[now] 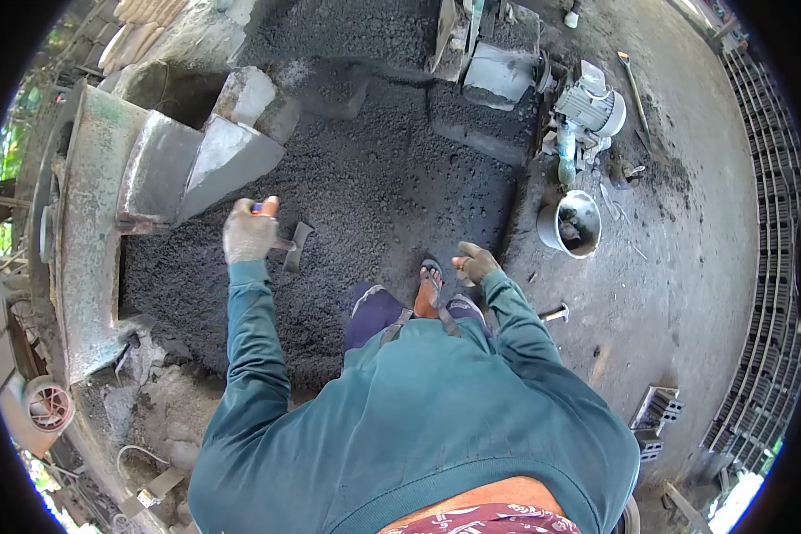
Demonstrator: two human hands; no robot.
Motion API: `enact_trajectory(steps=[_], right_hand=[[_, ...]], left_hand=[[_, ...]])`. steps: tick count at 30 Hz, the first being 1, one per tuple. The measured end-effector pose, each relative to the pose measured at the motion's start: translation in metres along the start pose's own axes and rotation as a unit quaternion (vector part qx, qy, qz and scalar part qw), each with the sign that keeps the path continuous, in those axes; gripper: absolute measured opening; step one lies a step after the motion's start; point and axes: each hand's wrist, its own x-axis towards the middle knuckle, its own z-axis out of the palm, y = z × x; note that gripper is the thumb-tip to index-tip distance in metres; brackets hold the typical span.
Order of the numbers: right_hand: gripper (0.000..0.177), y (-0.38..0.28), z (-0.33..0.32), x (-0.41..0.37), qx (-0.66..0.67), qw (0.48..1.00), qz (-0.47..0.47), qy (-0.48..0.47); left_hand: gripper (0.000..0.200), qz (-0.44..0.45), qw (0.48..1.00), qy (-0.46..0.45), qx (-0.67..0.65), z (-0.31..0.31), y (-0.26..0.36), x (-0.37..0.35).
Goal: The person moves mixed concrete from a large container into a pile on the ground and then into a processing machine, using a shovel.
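My left hand (250,233), in a pale dusty glove, is closed over the dark, damp mix (347,209). The short visible handle of a hoe (299,247) runs into this fist, its flat grey blade just right of the hand. Most of the handle is hidden. Bare fingertips and a small blue patch show at the top of the fist. In front of my right thigh, my right hand (477,264), also gloved, has its fingers curled in. Nothing shows in it.
A metal chute (231,165) and rusty machine wall (102,231) border the pit at left. On the right are an electric motor (590,109), a bucket (548,228) with lumps inside, a hammer (554,313) and a long-handled tool (634,89). Stacked blocks (774,214) line the far right.
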Motion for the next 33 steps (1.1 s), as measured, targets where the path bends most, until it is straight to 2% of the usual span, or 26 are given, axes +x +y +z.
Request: enact_trajectory(steps=[2, 3, 5, 7, 8, 9, 10, 11, 12, 13, 14, 15, 16, 17, 18, 19, 20, 22, 23, 24, 26, 27, 28, 30, 31, 33], right_hand=[[0.064, -0.044, 0.018, -0.013, 0.113, 0.987, -0.058, -0.095], [0.069, -0.08, 0.033, -0.033, 0.162, 0.972, -0.091, -0.144], [0.079, -0.135, 0.062, -0.059, 0.147, 0.966, -0.111, -0.183], [0.085, -0.17, 0.095, -0.065, 0.097, 0.976, -0.126, -0.15], [0.084, -0.179, 0.11, -0.059, 0.031, 0.986, -0.107, -0.128], [0.079, -0.153, 0.128, -0.021, -0.069, 0.983, -0.171, -0.009], [0.074, -0.126, 0.141, 0.018, -0.166, 0.951, -0.238, 0.11], [0.063, -0.127, 0.145, 0.023, -0.106, 0.958, -0.235, 0.128], [0.061, -0.129, 0.145, 0.023, 0.003, 0.979, -0.188, 0.076], [0.06, -0.132, 0.144, 0.023, 0.109, 0.984, -0.137, 0.024], [0.059, -0.134, 0.141, 0.022, 0.211, 0.974, -0.08, -0.028], [0.052, -0.142, 0.134, -0.009, 0.139, 0.985, -0.094, -0.028], [0.046, -0.155, 0.122, -0.041, -0.133, 0.964, -0.214, 0.086], [0.044, -0.179, 0.098, -0.068, -0.122, 0.965, -0.222, 0.064], [0.044, -0.194, 0.069, -0.085, 0.052, 0.983, -0.174, -0.021], [0.048, -0.209, 0.035, -0.1, 0.017, 0.969, -0.248, -0.014], [0.049, -0.229, 0.002, -0.121, 0.137, 0.968, -0.195, -0.084], [0.048, -0.254, -0.045, -0.15, 0.199, 0.963, -0.174, -0.062], [0.044, -0.248, -0.06, -0.145, 0.181, 0.971, -0.154, -0.01], [0.041, -0.232, -0.074, -0.134, 0.163, 0.977, -0.132, 0.043], [0.027, -0.15, -0.103, -0.075, 0.302, 0.935, -0.026, 0.184], [0.017, -0.156, -0.084, -0.071, 0.304, 0.937, 0.001, 0.172], [0.008, -0.163, -0.06, -0.069, 0.305, 0.938, 0.031, 0.161], [0.005, -0.08, -0.059, 0.0, 0.381, 0.908, 0.036, 0.172], [0.007, -0.107, -0.038, 0.017, 0.427, 0.887, 0.065, 0.162], [0.01, -0.163, 0.025, 0.048, 0.486, 0.854, 0.103, 0.155]], left_hand=[[0.043, -0.018, 0.988, -0.093, -0.123, 0.028, 0.024, -0.002], [0.041, 0.02, 0.99, -0.09, -0.103, 0.042, 0.038, -0.009], [0.038, 0.082, 0.987, -0.085, -0.107, 0.077, 0.059, -0.025], [0.037, 0.106, 0.982, -0.083, -0.132, 0.12, 0.062, -0.044], [0.037, 0.107, 0.982, -0.082, -0.131, 0.142, 0.054, -0.052], [0.039, 0.078, 0.984, -0.041, -0.158, 0.188, 0.022, -0.056], [0.041, 0.05, 0.981, 0.004, -0.186, 0.223, -0.002, -0.057], [0.044, -0.187, 0.963, -0.087, -0.171, 0.225, -0.008, -0.06], [0.045, -0.322, 0.848, -0.165, -0.387, 0.229, -0.016, -0.062], [0.047, -0.428, 0.66, -0.227, -0.575, 0.232, -0.025, -0.064], [0.047, -0.47, 0.525, -0.221, -0.674, 0.239, -0.03, -0.065], [0.047, -0.518, 0.377, -0.206, -0.74, 0.242, -0.032, -0.067], [0.046, -0.531, 0.34, -0.145, -0.763, 0.237, -0.023, -0.053], [0.045, -0.545, 0.299, -0.086, -0.778, 0.233, -0.013, -0.043], [0.045, -0.564, 0.256, -0.028, -0.784, 0.231, -0.006, -0.041], [0.034, -0.552, 0.269, -0.02, -0.789, 0.227, 0.003, -0.031], [0.032, -0.545, 0.246, -0.043, -0.8, 0.242, 0.005, -0.021], [0.028, -0.529, 0.202, -0.087, -0.82, 0.284, 0.001, 0.003], [0.026, -0.514, 0.193, -0.122, -0.827, 0.292, 0.01, 0.013], [0.025, -0.521, 0.234, -0.138, -0.809, 0.3, 0.023, 0.023], [0.023, -0.534, 0.316, -0.168, -0.766, 0.313, 0.048, 0.048], [0.021, -0.554, 0.322, -0.165, -0.75, 0.316, 0.056, 0.069], [0.021, -0.556, 0.344, -0.198, -0.73, 0.318, 0.059, 0.093], [0.021, -0.558, 0.383, -0.266, -0.687, 0.32, 0.069, 0.148], [0.024, -0.539, 0.448, -0.26, -0.664, 0.302, 0.079, 0.181], [0.022, -0.51, 0.456, -0.276, -0.676, 0.339, 0.073, 0.246]])
